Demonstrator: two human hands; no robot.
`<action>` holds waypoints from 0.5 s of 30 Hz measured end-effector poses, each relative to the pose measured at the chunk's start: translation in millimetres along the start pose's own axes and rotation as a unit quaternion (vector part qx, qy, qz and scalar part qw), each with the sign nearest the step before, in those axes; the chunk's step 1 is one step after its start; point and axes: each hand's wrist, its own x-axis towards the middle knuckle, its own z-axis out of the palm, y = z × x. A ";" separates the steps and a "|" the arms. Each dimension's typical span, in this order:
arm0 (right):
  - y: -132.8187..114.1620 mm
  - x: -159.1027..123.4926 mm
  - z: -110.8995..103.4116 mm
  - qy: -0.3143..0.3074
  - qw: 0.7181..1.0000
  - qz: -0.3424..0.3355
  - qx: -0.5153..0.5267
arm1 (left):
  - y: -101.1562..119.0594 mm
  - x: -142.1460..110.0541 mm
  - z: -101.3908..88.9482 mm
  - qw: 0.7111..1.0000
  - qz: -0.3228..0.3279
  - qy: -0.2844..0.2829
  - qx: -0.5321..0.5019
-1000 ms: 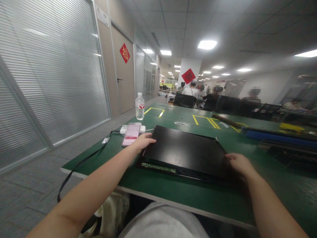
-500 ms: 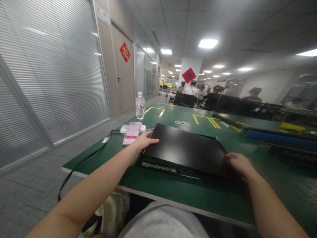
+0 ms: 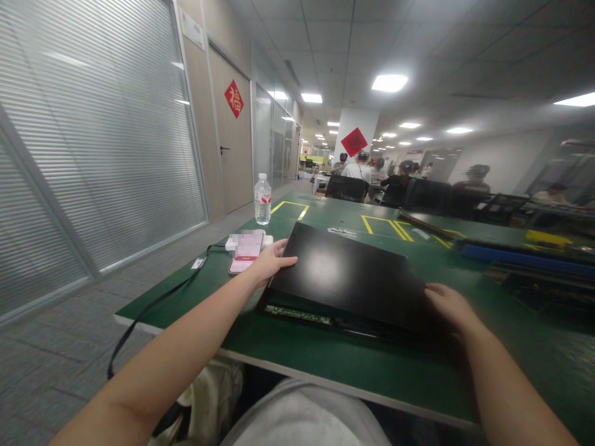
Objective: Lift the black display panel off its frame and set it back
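A flat black LCD panel [image 3: 348,272] is held over the green table, its far edge tilted up. My left hand [image 3: 272,263] grips its left edge, thumb on the front face and fingers behind. At the right edge, my right hand [image 3: 446,303] is closed on the panel, with some fingers hidden behind it. Below the near edge, a strip of green circuit board [image 3: 297,314] shows in a dark frame [image 3: 362,332] lying on the table.
Beyond my left hand are a pink-screened phone [image 3: 246,251], a white device with a black strap, and a water bottle [image 3: 263,201]. Yellow tape [image 3: 388,218] marks the green table [image 3: 325,365]. Blue and yellow items [image 3: 525,251] lie at the right. People sit farther back.
The panel's far edge has risen and now covers the frame corner that showed at the far right. A bright reflection has appeared on its face. Both hands keep their hold.
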 end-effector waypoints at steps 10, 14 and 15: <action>-4.3 -3.5 1.9 0.021 0.989 0.057 0.136 | 2.9 -1.7 2.6 0.998 0.055 -0.029 -0.010; -1.7 -1.8 3.5 0.019 0.976 0.089 0.198 | 1.5 -2.2 2.0 0.999 0.034 -0.028 -0.012; -0.6 -0.9 4.0 0.020 0.971 0.097 0.218 | 0.7 -2.0 1.6 0.999 0.031 -0.027 -0.011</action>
